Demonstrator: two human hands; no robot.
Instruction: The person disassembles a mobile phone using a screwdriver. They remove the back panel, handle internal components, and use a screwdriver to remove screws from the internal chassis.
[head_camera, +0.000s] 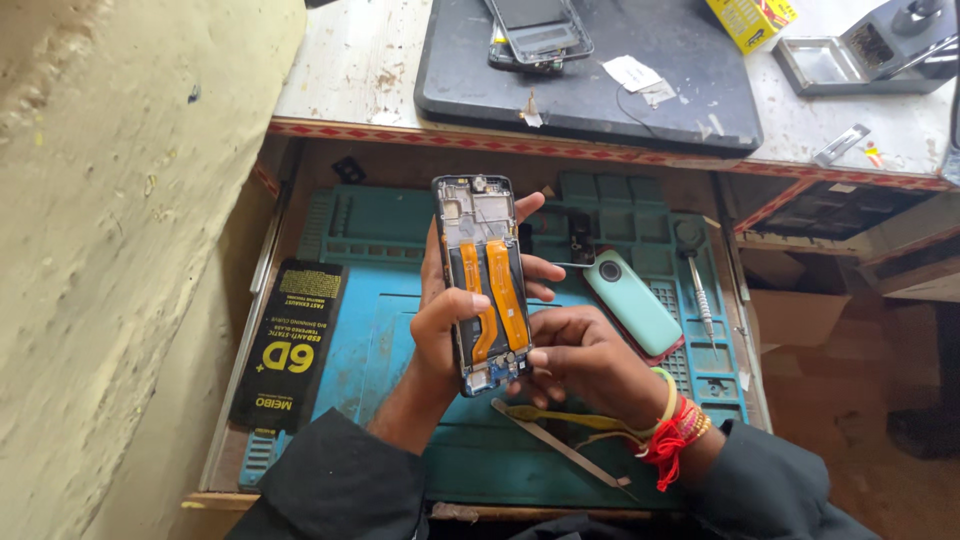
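Note:
An opened phone (482, 280) with its back cover off shows two orange flex cables and a small blue board at its lower end. My left hand (447, 318) is shut on it, fingers wrapped behind and thumb across the front. My right hand (585, 362) is shut at the phone's lower right corner, fingertips touching the bottom edge. Red and yellow threads circle my right wrist. Below the hands lie yellow-handled tweezers (560, 417) and a thin metal pry tool (565, 450) on the teal repair mat (380, 340).
A mint-green phone back cover (632, 302) and a screwdriver (701, 298) lie on the mat at right. A black flat package (290, 345) rests at left. On the desk above sit a black mat (640, 100), another phone (535, 32), a yellow box (750, 18) and a metal stand (850, 60).

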